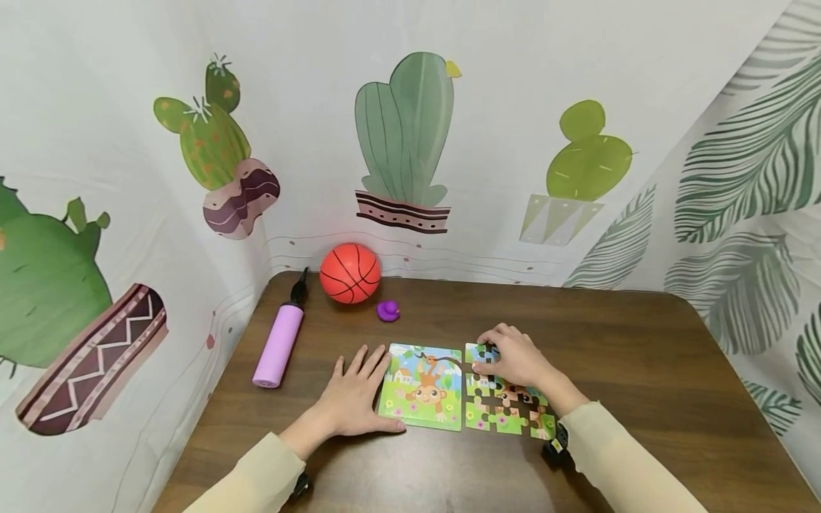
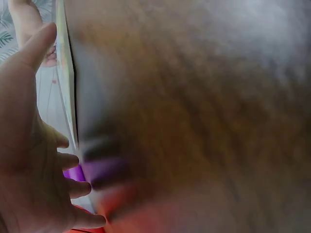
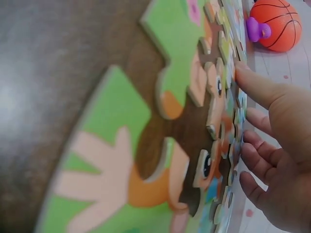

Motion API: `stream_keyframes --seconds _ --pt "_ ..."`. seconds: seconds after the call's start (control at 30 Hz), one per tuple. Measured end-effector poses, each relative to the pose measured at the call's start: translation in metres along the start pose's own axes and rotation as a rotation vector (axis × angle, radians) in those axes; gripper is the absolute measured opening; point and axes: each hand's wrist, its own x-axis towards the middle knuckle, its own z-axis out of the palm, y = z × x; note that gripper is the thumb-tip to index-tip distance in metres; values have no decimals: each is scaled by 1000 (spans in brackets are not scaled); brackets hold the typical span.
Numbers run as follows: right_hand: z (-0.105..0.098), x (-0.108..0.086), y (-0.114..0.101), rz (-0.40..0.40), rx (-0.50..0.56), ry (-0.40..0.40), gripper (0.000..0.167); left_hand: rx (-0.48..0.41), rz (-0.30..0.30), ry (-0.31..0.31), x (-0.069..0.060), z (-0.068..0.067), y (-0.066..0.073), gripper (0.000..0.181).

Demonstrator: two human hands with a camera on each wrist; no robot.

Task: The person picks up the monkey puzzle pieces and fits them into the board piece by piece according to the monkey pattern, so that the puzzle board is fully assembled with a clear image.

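Observation:
A square picture board (image 1: 421,388) with a monkey hanging from a branch lies on the table. My left hand (image 1: 353,395) rests spread along its left side, fingertips near the upper left corner and thumb by the lower edge. To the board's right lies a monkey jigsaw puzzle (image 1: 507,420), its pieces loosely set with gaps between them. Over its upper part, my right hand (image 1: 513,356) touches the pieces with thumb and fingertips apart. In the right wrist view the fingers (image 3: 262,150) bend gently, and several puzzle pieces (image 3: 160,97) stand out close by.
A red toy basketball (image 1: 350,273) and a purple rubber duck (image 1: 388,311) sit toward the back of the brown table (image 1: 609,335). A pink hand pump (image 1: 279,345) with a black nozzle lies at the left. Cactus-printed cloth (image 1: 308,142) hangs behind.

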Motion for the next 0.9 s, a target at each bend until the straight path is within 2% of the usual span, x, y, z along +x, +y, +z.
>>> stream_keyframes --seconds 0.3,0.5,0.7,0.9 --pt "-5 5 -2 18 18 -34 50 8 2 23 2 4 1 130" --pt "-4 7 -2 27 89 -29 46 19 0 8 1 2 3 130" --pt "-3 6 -3 6 203 -8 26 13 -10 -1 1 2 3 130" --pt "-5 4 -2 -13 233 11 7 6 -16 -13 2 2 3 130"
